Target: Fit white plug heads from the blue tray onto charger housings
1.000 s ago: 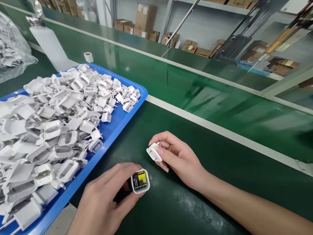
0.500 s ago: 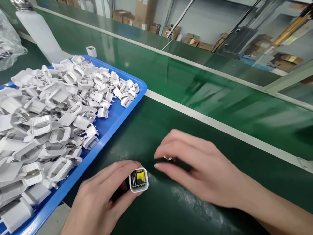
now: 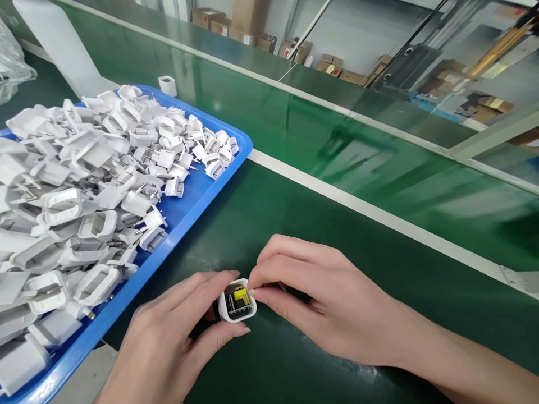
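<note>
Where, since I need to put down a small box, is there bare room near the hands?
Bare green table lies between the blue tray, white strip and right hand, and between that forearm and the strip. Left is crowded: white plugs heap the tray, with a bottle beyond. Between the hands is tight: the left hand holds a white case there.

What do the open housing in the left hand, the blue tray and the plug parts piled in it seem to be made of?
Open housing: probably moulded plastic, satin white; smooth, rounded rim.
Blue tray: likely plastic, semi-gloss; even colour and soft highlights along its rounded edge.
Plug parts: apparently matte white plastic, with thin, hollow walls.
</note>
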{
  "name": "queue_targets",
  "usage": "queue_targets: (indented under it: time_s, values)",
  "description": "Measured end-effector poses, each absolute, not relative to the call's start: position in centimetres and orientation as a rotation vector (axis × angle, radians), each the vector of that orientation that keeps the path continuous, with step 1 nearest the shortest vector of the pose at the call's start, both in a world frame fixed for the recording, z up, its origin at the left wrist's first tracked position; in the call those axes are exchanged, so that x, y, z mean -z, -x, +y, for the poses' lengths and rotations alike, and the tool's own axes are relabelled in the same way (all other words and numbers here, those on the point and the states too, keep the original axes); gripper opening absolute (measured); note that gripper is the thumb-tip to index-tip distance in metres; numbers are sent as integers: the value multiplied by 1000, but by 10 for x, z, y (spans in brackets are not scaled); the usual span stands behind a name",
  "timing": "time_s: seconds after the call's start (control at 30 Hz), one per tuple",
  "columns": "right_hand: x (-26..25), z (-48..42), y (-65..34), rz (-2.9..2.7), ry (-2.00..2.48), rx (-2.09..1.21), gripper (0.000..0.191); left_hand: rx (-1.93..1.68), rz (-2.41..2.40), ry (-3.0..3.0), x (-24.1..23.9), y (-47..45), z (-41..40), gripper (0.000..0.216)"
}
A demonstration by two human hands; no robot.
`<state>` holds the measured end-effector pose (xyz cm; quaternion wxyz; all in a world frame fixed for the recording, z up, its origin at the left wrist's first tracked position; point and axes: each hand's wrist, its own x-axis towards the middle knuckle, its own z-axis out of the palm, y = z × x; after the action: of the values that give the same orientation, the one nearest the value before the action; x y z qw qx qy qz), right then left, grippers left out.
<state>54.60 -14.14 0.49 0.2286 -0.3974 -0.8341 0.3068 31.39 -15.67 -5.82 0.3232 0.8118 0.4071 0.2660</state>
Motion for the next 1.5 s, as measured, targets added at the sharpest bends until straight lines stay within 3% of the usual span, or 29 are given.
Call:
queue_targets:
  time_s: [0.3,0.5,0.77,1.27,1.5]
  values:
    - [-6,-140,-546,-2287,1182,-970,19,-697,1043,-2117,57,-315,-154,29]
    - [-12,-130,-544,-2283,1192,-1169,7,-687,1027,-2139,55,-315,-155,28]
    - [-10,-122,-536,-2309,1297,-1345,14,-610,959,-2074,54,-313,-156,26]
    - [-20,-160,-531,-2759,1205,-359,23,-773,990,-2282,56,-316,-164,22]
    - [-20,-169,-526,-2735,1107,-348,28,-817,898,-2297,53,-317,-165,22]
